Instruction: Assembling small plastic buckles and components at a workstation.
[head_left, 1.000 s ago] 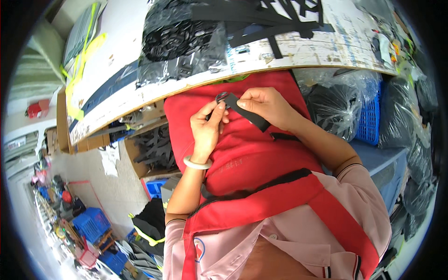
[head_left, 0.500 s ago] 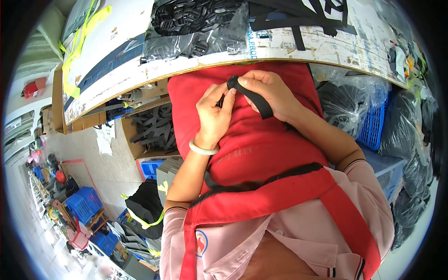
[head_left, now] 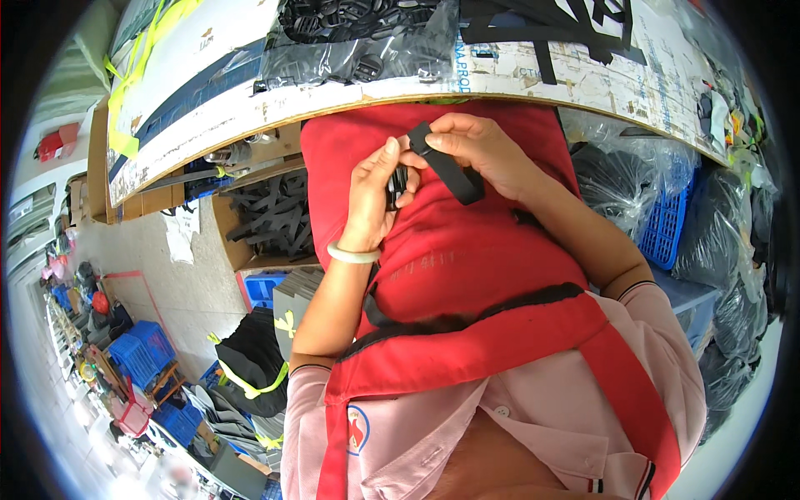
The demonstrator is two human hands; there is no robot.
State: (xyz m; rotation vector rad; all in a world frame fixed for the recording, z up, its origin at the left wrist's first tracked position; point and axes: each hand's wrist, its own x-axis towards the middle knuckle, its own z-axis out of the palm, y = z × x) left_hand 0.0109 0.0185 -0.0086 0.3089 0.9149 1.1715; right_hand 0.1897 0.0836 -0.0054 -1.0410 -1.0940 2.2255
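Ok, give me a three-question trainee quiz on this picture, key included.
1. Multiple choice: which wrist wears the white bangle? A) left B) right
2. True or false: the clear bag with black plastic parts in it lies on the tabletop.
3. Fill the blank: the right hand pinches a black ____ between thumb and fingers.

Key:
1. A
2. True
3. strap

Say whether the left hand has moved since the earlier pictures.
Yes; the left hand has shifted leftward relative to the clear bag on the table.
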